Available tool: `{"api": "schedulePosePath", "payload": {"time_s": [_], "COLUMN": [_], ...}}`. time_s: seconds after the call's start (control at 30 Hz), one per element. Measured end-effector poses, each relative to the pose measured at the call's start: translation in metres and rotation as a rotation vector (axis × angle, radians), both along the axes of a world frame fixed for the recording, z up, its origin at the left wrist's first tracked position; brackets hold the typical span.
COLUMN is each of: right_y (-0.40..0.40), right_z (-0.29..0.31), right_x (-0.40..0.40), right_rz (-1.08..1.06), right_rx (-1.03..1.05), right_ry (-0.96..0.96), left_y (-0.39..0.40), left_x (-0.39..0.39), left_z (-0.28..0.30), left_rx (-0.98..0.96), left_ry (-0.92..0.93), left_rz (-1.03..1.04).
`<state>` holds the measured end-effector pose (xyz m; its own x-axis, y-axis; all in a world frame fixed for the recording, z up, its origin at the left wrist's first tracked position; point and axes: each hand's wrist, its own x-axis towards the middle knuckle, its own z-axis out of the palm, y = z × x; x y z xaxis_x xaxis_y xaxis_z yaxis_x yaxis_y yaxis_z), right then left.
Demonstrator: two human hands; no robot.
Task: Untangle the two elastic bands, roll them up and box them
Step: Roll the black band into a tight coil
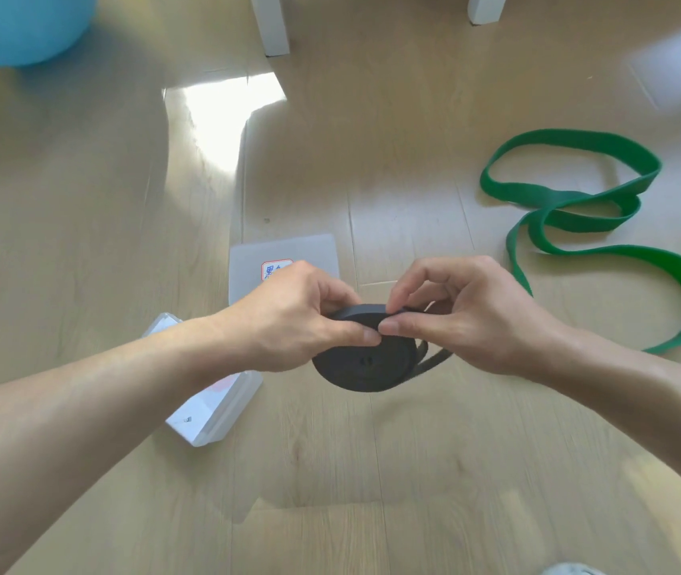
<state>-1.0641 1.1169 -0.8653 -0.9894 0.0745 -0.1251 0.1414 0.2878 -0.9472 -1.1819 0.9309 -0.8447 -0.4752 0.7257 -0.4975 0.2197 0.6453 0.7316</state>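
Black elastic, wound into a flat coil, is the black band (365, 365) I hold up above the wooden floor (372, 471); my left hand (301, 317) grips its upper left edge, thumb pressed on the rim and fingers curled behind; my right hand (467, 313) pinches the same top edge from the other side, thumb and forefinger closed on the outer wrap, so that both thumbs nearly meet at the middle; a short loose tail of the band hangs from the coil's lower right, under my right palm. Over to my right the green band (604, 226) lies unrolled on the floor in loose, winding loops, well apart from the coil and touched by neither hand. Behind my left hand a translucent plastic lid (318, 253) lies flat, its red and blue label partly hidden by my knuckles; under my left forearm sits a clear plastic box (214, 417), tilted at an angle to the lid; whether anything is inside it I cannot tell. Far off at the upper left is a blue ball (19, 27); two white furniture legs (272, 27) stand at the top of the view.
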Motion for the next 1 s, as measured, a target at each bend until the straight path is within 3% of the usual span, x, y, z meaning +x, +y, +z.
{"api": "schedulePosePath", "payload": {"time_s": [0.2, 0.43, 0.57, 0.73, 1.0], "right_y": [0.012, 0.005, 0.004, -0.003, 0.01], "right_z": [-0.01, -0.006, 0.0, 0.009, 0.007], "right_x": [0.005, -0.001, 0.0, 0.003, -0.001], "right_rz": [-0.252, -0.286, -0.223, 0.04, -0.098], "right_rx": [-0.27, -0.354, -0.288, -0.076, -0.117], "right_ry": [0.002, -0.059, -0.087, -0.14, -0.129], "left_y": [-0.016, -0.016, -0.012, -0.006, -0.015], "left_x": [-0.01, -0.004, -0.004, 0.005, 0.003], "left_z": [-0.009, -0.008, 0.001, 0.002, -0.007], "left_rx": [0.215, 0.267, 0.191, -0.046, 0.15], "left_ry": [-0.35, -0.611, -0.538, -0.184, -0.341], "left_rz": [0.393, 0.445, 0.296, 0.04, 0.225]}}
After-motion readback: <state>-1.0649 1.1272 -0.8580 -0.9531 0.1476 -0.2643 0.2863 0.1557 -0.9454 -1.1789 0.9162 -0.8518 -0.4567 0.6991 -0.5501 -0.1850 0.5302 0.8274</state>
